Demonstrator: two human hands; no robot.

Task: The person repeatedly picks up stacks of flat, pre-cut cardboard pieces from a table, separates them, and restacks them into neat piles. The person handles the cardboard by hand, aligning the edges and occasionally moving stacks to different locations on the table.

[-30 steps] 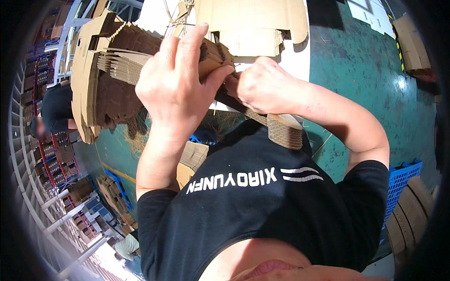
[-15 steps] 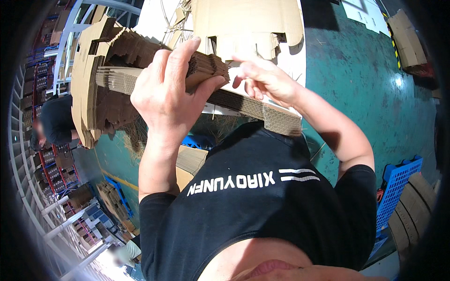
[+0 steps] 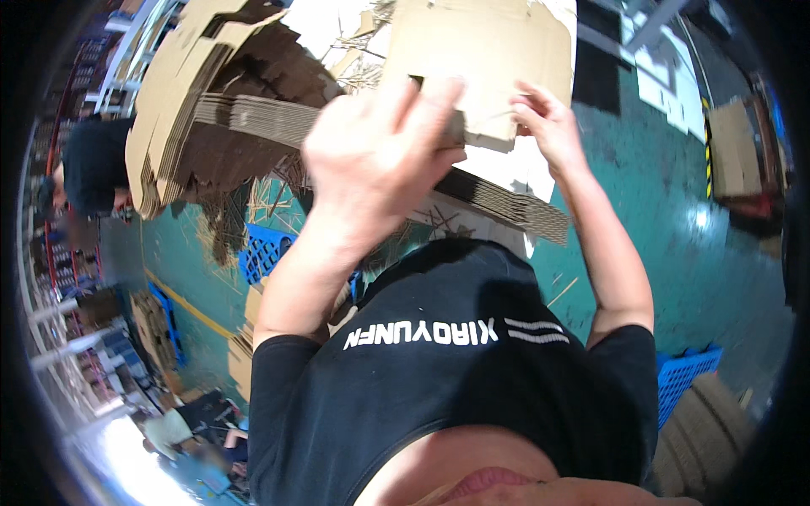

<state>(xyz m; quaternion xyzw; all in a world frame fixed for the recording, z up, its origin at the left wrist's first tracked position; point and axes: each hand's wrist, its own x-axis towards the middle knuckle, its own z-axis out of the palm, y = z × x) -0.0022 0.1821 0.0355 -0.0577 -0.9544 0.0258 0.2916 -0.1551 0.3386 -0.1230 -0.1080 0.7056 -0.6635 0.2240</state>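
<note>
My left hand point(image 3: 371, 156) is closed round the end of a bundle of cut cardboard pieces point(image 3: 456, 132), fingers above and thumb below; the back of the hand hides most of the bundle. Beneath it runs a long stack of corrugated sheets seen edge-on point(image 3: 515, 207), extending both left and right of the hand. My right hand point(image 3: 548, 131) hovers at the right edge of a large flat cardboard sheet point(image 3: 481, 51). Its fingers are loosely bent and apart, with nothing plainly held.
At the left leans a thick pile of cut cardboard point(image 3: 177, 126). Paper scraps point(image 3: 359, 55) lie on the white tabletop. Below are a blue plastic pallet point(image 3: 266, 253) and floor litter. Another person point(image 3: 97, 164) works at the far left. A cardboard box point(image 3: 734, 152) stands at the right.
Both hands have shifted right across the picture, and the right hand has moved away from the left. The view has also shifted, showing more of the blue pallet and the floor litter.
</note>
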